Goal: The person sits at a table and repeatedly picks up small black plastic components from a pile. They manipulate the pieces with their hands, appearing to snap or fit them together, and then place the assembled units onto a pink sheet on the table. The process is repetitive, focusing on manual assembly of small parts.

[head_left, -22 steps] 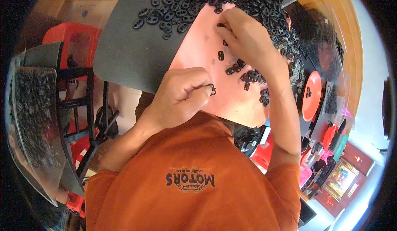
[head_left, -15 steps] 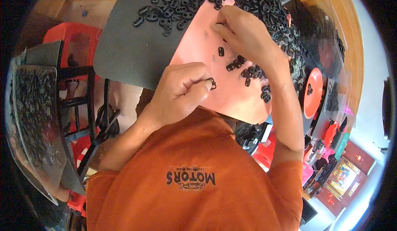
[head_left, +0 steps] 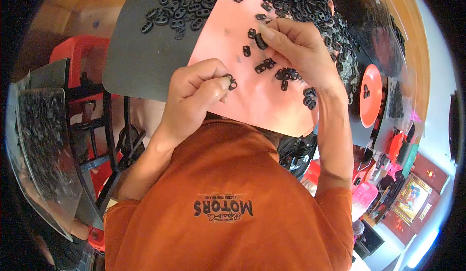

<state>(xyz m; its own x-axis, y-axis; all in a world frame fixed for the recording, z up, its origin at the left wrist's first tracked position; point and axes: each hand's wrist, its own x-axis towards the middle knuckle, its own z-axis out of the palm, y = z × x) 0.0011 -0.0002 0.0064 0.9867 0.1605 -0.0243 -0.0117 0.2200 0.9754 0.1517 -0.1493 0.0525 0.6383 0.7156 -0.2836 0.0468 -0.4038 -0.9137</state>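
Note:
My left hand (head_left: 196, 93) is closed in a pinch over the near left part of a pink sheet (head_left: 247, 98). Between its thumb and forefinger sits a small black two-hole plastic piece (head_left: 233, 82). Farther up and to the right, my right hand (head_left: 301, 50) grips a black oval plastic piece (head_left: 260, 41) by thumb and fingers, just above the sheet. Several loose black pieces (head_left: 265, 65) lie below and beside that hand. A big heap of black two-hole oval pieces (head_left: 187, 4) spreads along the far side.
A dark grey board (head_left: 133, 52) lies left of the pink sheet. An orange-red plate (head_left: 371, 103) with a few black pieces stands at the right. Red stools (head_left: 80, 59) and a clear-covered rack of black parts (head_left: 46, 125) are at the left.
My right hand has drawn back from the heap's edge, and an oval piece now shows in its fingers. My left hand still pinches its piece, shifted slightly left in view.

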